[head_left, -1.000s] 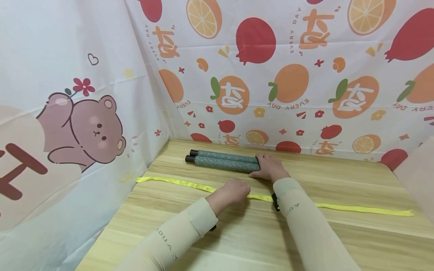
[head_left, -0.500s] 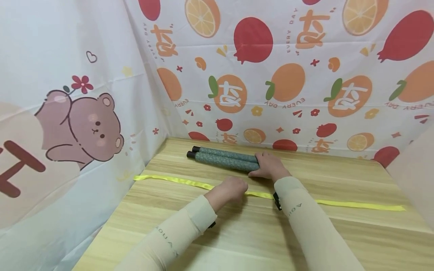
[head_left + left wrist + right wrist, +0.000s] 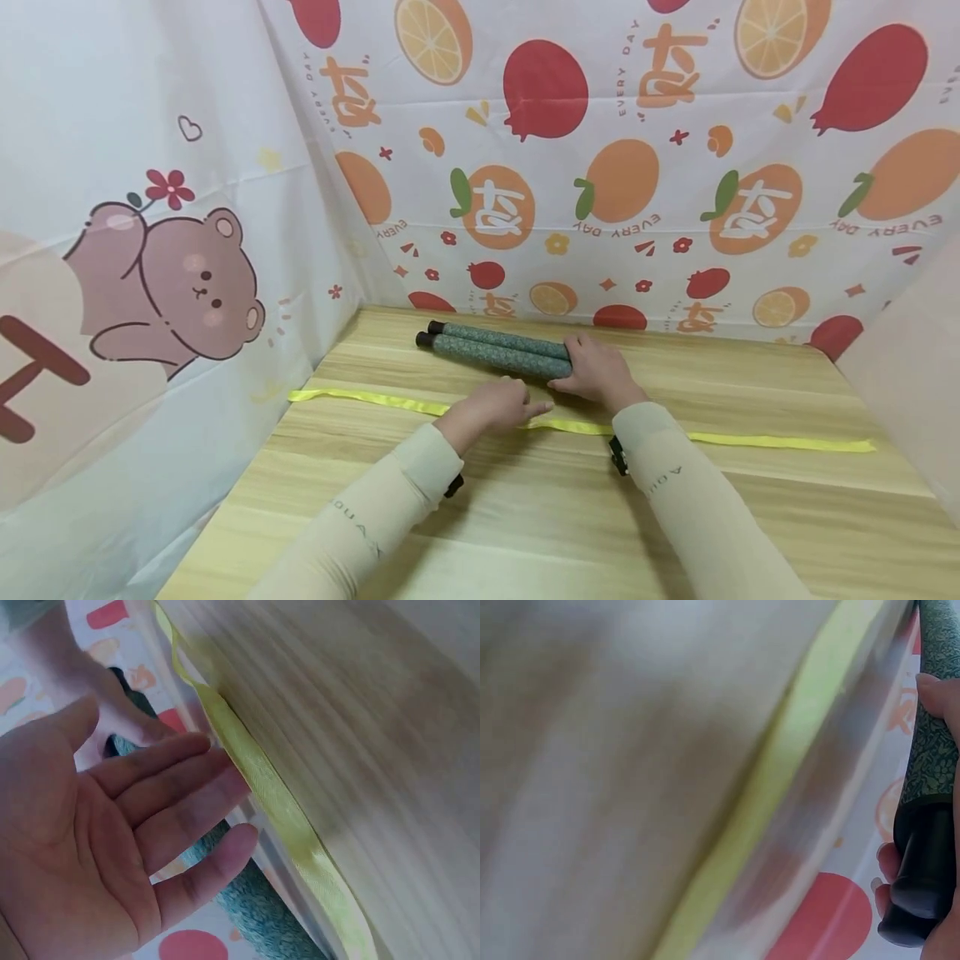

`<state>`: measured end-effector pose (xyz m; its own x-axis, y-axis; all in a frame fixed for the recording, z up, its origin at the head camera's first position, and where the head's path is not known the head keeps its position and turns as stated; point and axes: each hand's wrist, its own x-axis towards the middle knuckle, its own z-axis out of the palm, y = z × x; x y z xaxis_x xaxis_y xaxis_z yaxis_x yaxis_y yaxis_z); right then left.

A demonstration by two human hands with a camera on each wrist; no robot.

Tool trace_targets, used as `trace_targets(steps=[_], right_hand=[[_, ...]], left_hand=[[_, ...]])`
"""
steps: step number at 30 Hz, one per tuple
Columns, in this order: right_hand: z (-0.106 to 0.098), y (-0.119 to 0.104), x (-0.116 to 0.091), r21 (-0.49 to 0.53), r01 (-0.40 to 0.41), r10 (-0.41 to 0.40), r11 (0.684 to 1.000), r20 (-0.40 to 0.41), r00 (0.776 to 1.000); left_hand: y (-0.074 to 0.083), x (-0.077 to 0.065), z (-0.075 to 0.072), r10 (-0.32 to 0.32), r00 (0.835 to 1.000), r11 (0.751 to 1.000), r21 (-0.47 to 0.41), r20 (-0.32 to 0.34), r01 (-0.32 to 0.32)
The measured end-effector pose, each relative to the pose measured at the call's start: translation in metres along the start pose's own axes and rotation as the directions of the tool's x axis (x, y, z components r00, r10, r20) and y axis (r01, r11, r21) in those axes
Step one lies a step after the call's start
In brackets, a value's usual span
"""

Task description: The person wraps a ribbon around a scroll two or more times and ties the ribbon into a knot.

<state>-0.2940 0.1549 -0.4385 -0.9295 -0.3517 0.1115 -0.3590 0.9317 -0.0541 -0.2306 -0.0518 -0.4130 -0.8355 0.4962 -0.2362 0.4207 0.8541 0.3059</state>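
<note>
1. Rods (image 3: 495, 354) are gripped together near one end by the right hand's (image 3: 597, 369) curled fingers; probably stiff, best held around both.
2. Ribbon (image 3: 291, 825) is laid just beside the left hand's (image 3: 495, 406) loosely extended fingers, nothing pinched; presumably light, slippery, best pinched.

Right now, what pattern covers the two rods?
The rods have a pale leafy pattern on dark green, clearest in the right wrist view.

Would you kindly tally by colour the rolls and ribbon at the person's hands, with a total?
Green: 2 patterned rolls, side by side
Yellow: 1 ribbon, partly hidden by a hand and a sleeve
Total: 3
</note>
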Motion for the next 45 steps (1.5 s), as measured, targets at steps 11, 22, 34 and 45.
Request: trace_targets(steps=[11, 22, 34, 45], right_hand=[[-0.001, -0.002, -0.017, 0.104, -0.041, 0.049, 0.994, -0.069, 0.996], [-0.002, -0.027, -0.042, 0.476, -0.113, 0.189, 0.872, -0.114, 0.975], [-0.009, -0.060, -0.074, 0.717, -0.169, 0.295, 0.676, -0.054, 0.954], [-0.008, -0.076, -0.098, 0.793, -0.182, 0.303, 0.582, -0.004, 0.953]], left_hand=[[-0.010, 0.007, 0.001, -0.172, 0.973, 0.966, -0.219, -0.155, 0.136], [-0.015, 0.012, 0.000, -0.313, 0.906, 0.576, -0.816, -0.283, -0.056], [-0.004, 0.014, -0.023, -0.509, 0.800, -0.003, -0.929, -0.318, -0.371], [-0.008, 0.011, -0.049, -0.520, 0.763, -0.199, -0.815, -0.383, -0.545]])
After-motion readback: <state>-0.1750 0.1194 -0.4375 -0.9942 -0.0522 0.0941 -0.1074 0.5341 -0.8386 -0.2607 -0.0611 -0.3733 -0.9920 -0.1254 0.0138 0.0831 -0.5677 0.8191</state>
